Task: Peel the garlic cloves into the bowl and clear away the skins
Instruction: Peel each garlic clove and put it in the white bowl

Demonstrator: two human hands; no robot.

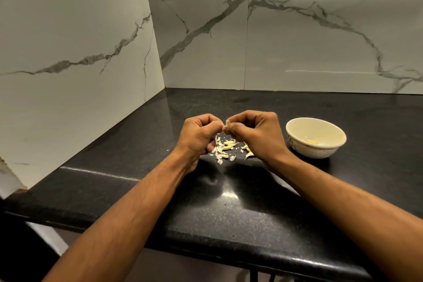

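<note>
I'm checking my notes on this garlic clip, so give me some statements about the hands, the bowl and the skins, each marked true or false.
1. Both hands, left hand and right hand, pinch one garlic clove between them. True.
2. The bowl lies to the left of the hands. False: it stands to their right.
3. The bowl holds nothing. False: one pale peeled clove lies inside.
4. Loose skins and cloves lie on the counter below the hands. True.
5. The counter is white. False: it is black; the walls are pale marble.
</note>
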